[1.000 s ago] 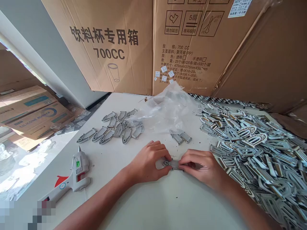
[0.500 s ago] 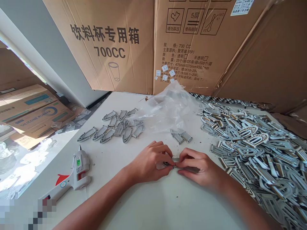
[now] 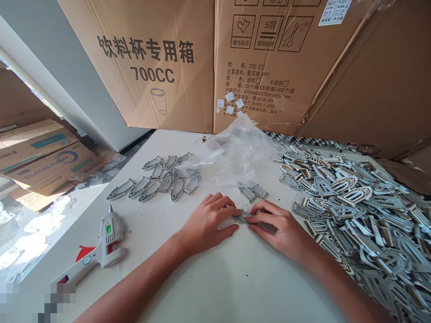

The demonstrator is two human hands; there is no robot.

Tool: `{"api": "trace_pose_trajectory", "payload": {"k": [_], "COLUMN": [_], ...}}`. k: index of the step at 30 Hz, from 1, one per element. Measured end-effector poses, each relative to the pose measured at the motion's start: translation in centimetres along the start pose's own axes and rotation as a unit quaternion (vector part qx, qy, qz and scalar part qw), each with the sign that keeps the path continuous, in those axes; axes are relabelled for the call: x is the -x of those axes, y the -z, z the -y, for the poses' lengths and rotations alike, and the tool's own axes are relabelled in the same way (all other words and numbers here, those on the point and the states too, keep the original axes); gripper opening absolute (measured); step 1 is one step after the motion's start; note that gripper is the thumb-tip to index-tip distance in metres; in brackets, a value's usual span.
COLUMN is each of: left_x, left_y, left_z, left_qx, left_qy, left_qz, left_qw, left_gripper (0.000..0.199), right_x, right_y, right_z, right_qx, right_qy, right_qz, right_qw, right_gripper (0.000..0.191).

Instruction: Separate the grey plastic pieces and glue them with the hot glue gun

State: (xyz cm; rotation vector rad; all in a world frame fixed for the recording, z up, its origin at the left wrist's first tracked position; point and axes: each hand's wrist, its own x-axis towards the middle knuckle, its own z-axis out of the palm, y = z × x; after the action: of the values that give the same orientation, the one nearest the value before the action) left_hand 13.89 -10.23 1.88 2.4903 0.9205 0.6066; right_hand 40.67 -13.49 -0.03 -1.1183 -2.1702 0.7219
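Observation:
A small grey arched frame piece (image 3: 241, 218) lies low over the white table, partly hidden by my fingers. My left hand (image 3: 211, 224) is curled round its left end, fingertips on the far edge and the thumb on the near side. At the right end, my right hand (image 3: 278, 226) pinches the piece between fingers and thumb. Just beyond my hands lie a few similar grey frame pieces (image 3: 252, 193), side by side. Another group of grey arched frames (image 3: 155, 186) rests at the left.
A grey glue gun (image 3: 112, 235) with a red trigger lies left of my left arm. Clear plastic film (image 3: 232, 154) is crumpled behind my hands. A large heap of arched pieces (image 3: 353, 211) covers the right side. Cardboard boxes (image 3: 182, 94) stand along the back.
Both hands have shifted slightly away from me with the piece. My left thumb and fingers have spread a little, and more of the piece shows between the hands.

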Motion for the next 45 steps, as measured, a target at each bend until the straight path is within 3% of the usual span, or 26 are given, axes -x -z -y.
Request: {"api": "trace_pose_trajectory", "payload": {"k": [5, 10, 12, 14, 17, 19, 21, 28, 36, 41, 45], "left_x": [0.1, 0.1, 0.2, 0.2, 0.3, 0.3, 0.3, 0.0, -0.3, -0.5, -0.5], "left_y": [0.3, 0.1, 0.0, -0.1, -0.1, -0.1, -0.1, 0.2, 0.6, 1.2, 1.7], "left_z": [0.3, 0.5, 0.6, 0.8, 1.0, 1.2, 1.2, 0.6, 0.7, 0.4, -0.1], "left_qx": [-0.031, -0.047, -0.053, -0.064, -0.071, -0.058, -0.035, 0.064, 0.201, 0.33, 0.479], "left_qy": [0.055, 0.079, 0.089, 0.105, 0.128, 0.139, 0.146, 0.185, 0.267, 0.262, 0.264], "left_qz": [-0.036, -0.054, -0.068, -0.088, -0.107, -0.103, -0.097, -0.12, -0.169, -0.191, -0.153], "left_qw": [0.997, 0.994, 0.992, 0.989, 0.983, 0.983, 0.984, 0.973, 0.927, 0.887, 0.823], "left_gripper": [0.036, 0.023, 0.022, 0.025, 0.03, 0.028, 0.022, 0.016, 0.016, 0.02, 0.029], "right_x": [-0.1, -0.2, -0.4, -0.6, -0.1, 0.5, 1.2, 2.1, 2.3, 2.1, 1.7], "right_y": [0.0, -0.3, -0.1, 0.4, 1.7, 2.6, 3.4, 5.1, 6.1, 6.2, 6.5], "right_z": [-0.4, -0.5, -0.5, -0.8, -2.3, -3.7, -5.0, -5.9, -5.1, -4.8, -3.9], "right_qx": [0.079, 0.131, 0.158, 0.205, 0.318, 0.393, 0.423, 0.335, 0.273, 0.22, 0.16], "right_qy": [0.005, 0.001, 0.004, 0.0, -0.055, -0.123, -0.176, -0.2, -0.204, -0.195, -0.191], "right_qz": [-0.052, -0.046, -0.078, -0.162, -0.265, -0.251, -0.212, -0.141, -0.066, -0.081, -0.143], "right_qw": [0.995, 0.99, 0.984, 0.965, 0.909, 0.876, 0.863, 0.91, 0.938, 0.952, 0.958], "right_gripper": [0.019, 0.034, 0.035, 0.031, 0.031, 0.035, 0.037, 0.038, 0.033, 0.034, 0.026]}}
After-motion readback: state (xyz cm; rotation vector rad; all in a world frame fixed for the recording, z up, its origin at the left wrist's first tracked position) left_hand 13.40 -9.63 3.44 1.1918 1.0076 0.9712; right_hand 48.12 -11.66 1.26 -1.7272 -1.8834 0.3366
